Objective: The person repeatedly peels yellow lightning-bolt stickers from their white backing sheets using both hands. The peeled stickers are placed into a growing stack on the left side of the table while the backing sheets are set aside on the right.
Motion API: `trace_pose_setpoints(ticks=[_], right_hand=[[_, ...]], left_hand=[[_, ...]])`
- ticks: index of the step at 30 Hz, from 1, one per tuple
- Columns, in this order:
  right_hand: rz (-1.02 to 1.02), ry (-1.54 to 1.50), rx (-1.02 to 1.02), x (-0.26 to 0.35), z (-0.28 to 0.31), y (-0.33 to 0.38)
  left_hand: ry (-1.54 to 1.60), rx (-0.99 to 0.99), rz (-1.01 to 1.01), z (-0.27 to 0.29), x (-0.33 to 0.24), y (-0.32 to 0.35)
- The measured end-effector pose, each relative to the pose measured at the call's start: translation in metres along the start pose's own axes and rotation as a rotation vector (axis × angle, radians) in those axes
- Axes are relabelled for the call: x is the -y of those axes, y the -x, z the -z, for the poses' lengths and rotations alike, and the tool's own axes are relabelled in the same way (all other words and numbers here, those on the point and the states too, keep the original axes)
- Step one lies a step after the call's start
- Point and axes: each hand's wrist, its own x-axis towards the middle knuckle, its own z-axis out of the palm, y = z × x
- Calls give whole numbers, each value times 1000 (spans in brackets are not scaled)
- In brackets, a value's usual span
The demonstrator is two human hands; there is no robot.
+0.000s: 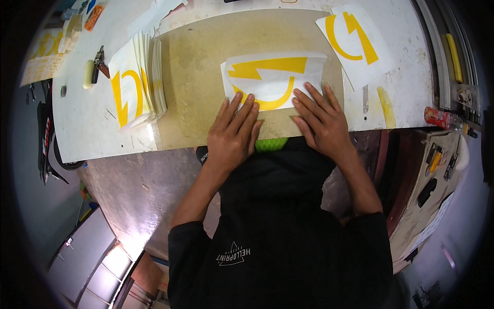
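Note:
In front of me a white sticker sheet [252, 85] with a yellow lightning-bolt shape and a yellow curved stripe lies on a tan cutting mat [190, 62]. My left hand [234, 123] rests flat at its lower left edge, fingers stretched out over the paper's border. At the lower right edge my right hand [324, 118] lies flat too, its fingertips on the sheet beside the yellow curve. Both hands hold nothing. The sheet's far edge looks slightly lifted, and a second paper edge shows under its left side.
A thick stack of similar sheets [136, 85] stands at the left of the mat. More such sheets [355, 44] lie at the far right. A yellow strip [385, 107] and a red-labelled bottle [437, 117] are near the right edge. A cutter-like tool [96, 64] lies at the left.

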Motion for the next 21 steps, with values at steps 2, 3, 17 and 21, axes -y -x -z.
trace_pose_setpoints(ticks=[2,3,17,21], right_hand=[[-35,16,-68,4,-5,-4],[-66,20,-115,8,-12,-7],[-180,62,-175,33,-17,-35],[-152,-31,-152,42,-34,-42]], left_hand=[[-14,-44,21,4,-6,-7],[-5,-83,53,0,-7,-10],[-46,-121,227,12,13,-6],[-28,-111,249,11,15,-2]])
